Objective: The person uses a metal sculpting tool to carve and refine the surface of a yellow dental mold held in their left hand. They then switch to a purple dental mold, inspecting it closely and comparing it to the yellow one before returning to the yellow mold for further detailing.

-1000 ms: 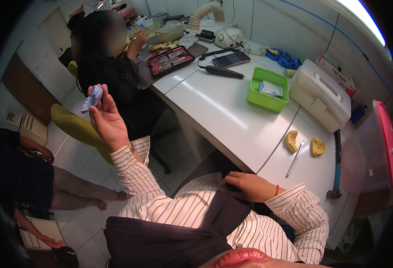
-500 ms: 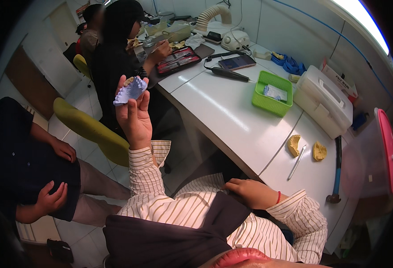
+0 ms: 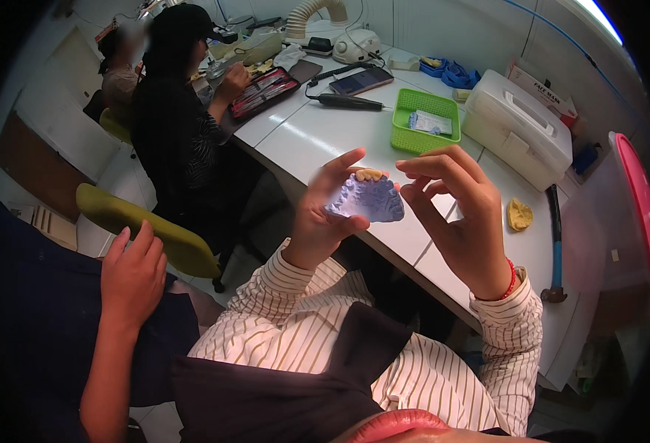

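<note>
In front of my chest is a lilac dental cast (image 3: 373, 203) with a row of tooth shapes and several cream-yellow front teeth (image 3: 369, 176) along its top edge. My left hand (image 3: 317, 218) grips it from the left, thumb on the lower front and fingers behind. Close by the cast's right side is my right hand (image 3: 465, 210), raised, its fingers curved and thumb and forefinger apart. Nothing shows between them; whether a fingertip touches the cast I cannot tell. Beyond my right hand, a yellow dental cast (image 3: 519, 214) lies on the white table (image 3: 325, 140).
At the table's right are a hammer (image 3: 556, 251) and a white lidded case (image 3: 520, 125). Farther back stand a green basket (image 3: 427, 140), a black handpiece (image 3: 351, 102) and a phone (image 3: 363, 81). One person (image 3: 170, 118) works at the far left; another person's hand (image 3: 133, 273) is near my left.
My left hand has brought the lilac cast rightward and lower, before my chest. My right hand has risen from my lap to beside it. The person at left has raised a hand.
</note>
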Available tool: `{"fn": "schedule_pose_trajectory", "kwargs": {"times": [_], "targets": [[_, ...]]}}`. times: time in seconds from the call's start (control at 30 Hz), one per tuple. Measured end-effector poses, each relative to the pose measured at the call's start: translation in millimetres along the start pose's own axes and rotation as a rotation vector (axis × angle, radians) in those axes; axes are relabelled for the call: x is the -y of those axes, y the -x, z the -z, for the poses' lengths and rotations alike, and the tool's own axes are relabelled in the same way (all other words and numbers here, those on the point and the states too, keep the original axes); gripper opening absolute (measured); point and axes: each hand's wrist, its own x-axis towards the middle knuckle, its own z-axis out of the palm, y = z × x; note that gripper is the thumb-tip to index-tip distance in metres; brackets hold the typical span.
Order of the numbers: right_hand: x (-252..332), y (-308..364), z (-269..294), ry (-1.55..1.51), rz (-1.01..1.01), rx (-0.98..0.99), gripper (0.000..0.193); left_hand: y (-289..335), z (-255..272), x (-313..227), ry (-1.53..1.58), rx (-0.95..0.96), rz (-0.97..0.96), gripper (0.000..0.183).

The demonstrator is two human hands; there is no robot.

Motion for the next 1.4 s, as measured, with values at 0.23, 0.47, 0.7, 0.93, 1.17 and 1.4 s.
{"fn": "schedule_pose_trajectory", "kwargs": {"times": [0.23, 0.47, 0.7, 0.93, 1.17, 1.4], "targets": [[-18, 2, 5, -0.062, -0.090, 0.089, 0.013, 2, -3, 12, -0.134, 0.209, 0.007, 0.086], [-18, 1, 6, -0.060, -0.112, 0.097, 0.006, 3, 0, 12, -0.184, 0.245, 0.026, 0.086], [-22, 2, 9, -0.240, -0.286, 0.034, 0.012, 0, -2, 15, -0.131, 0.246, 0.028, 0.086], [-27, 3, 5, -0.419, -0.403, 0.070, 0.017, 1, 1, 18, -0.140, 0.232, 0.041, 0.086], [-36, 2, 6, -0.505, -0.432, 0.110, 0.017, -2, -4, 13, -0.155, 0.199, 0.085, 0.087], [-35, 1, 7, -0.443, -0.411, 0.094, 0.016, -1, -4, 14, -0.146, 0.202, 0.111, 0.086]]}}
